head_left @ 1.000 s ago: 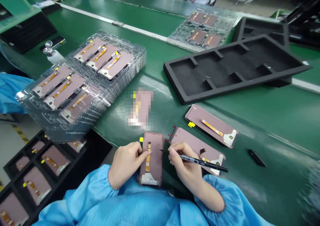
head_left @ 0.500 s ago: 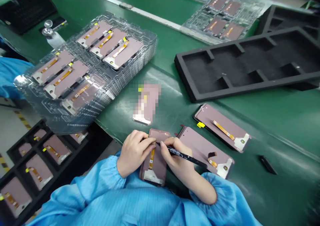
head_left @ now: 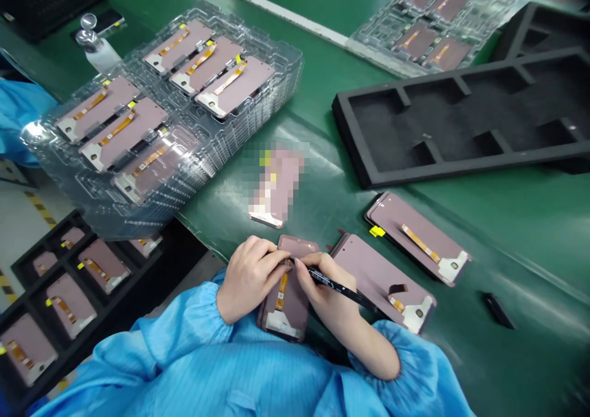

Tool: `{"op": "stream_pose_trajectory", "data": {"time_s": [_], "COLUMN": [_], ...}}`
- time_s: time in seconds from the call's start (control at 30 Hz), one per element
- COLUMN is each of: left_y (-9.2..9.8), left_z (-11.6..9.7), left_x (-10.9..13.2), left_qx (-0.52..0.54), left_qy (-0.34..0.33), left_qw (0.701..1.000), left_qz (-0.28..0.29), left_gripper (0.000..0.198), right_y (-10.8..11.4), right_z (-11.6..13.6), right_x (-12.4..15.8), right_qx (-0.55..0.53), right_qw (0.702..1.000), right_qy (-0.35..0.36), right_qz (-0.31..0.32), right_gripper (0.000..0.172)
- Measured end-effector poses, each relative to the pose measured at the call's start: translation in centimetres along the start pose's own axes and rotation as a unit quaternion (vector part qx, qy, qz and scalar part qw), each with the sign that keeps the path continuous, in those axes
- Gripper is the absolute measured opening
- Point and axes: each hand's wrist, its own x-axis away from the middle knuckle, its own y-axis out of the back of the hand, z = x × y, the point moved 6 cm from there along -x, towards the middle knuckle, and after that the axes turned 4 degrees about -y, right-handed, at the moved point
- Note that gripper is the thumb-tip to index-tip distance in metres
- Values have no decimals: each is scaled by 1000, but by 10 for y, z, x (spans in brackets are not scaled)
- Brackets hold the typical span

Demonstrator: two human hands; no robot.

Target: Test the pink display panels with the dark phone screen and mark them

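A brownish-pink phone screen panel (head_left: 297, 294) lies at the bench edge in front of me, its orange flex cable (head_left: 282, 289) running lengthwise. My left hand (head_left: 251, 275) is closed, thumb and fingertips pinching the cable's upper end. My right hand (head_left: 328, 288) grips a black marker pen (head_left: 338, 286) like a writing tool, its tip close to the left fingertips. Whether the tip touches the cable is hidden. Just right of my hands lies a stack of similar panels (head_left: 369, 260), with another stack (head_left: 415, 226) beyond it. One panel (head_left: 276, 189), partly pixelated, lies ahead.
A black cap (head_left: 498, 310) lies at right. Clear plastic trays (head_left: 258, 115) holding several panels are stacked at left; another clear tray (head_left: 391, 54) is at the back. A black foam tray (head_left: 387, 174) stands back right. Lower left, a compartmented black tray (head_left: 30, 288) holds panels.
The view has shifted slightly, so the trays and panels appear a little displaced. Both hands keep nearly the same grip, with the pen tip still close to the left fingertips.
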Motion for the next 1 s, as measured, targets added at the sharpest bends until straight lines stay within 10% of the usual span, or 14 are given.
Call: {"op": "stream_pose_trajectory", "data": {"time_s": [0.77, 1.0], "left_y": [2, 50], "left_z": [0, 27], "left_x": [-2, -38], "left_qx": [11, -54], "left_qy": [0, 62], "left_qw": [1000, 993], "left_qz": [1, -83], "left_gripper": [21, 36], "right_y": [18, 23], "right_z": [-4, -7], "right_x": [17, 22], "right_qx": [-121, -159], "right_qw": [991, 985], "right_qy": [-8, -11], "right_qz": [-49, -65], "right_gripper": [10, 11]}}
